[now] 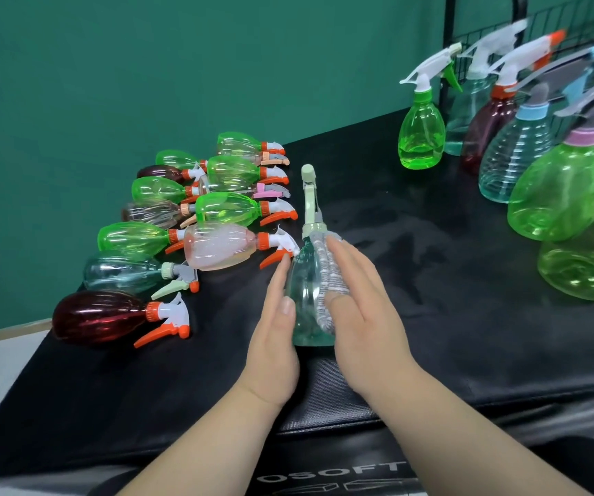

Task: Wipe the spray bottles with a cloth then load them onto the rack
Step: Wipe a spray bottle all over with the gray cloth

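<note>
Both hands sandwich the upright teal spray bottle at frame centre on your desk, left hand flat against its left wall, right hand pressing the grey cloth on its right; likely light, thin-walled and slippery, so steady the belly, not the trigger.

A clear teal bottle with a pale green sprayer stands on the black mat, with a grey ribbed cloth pressed against its right side. To its left, a batch of bottles lies sideways: green, pink, dark red and clear. At the right, more bottles stand upright beside the black wire rack.
</note>
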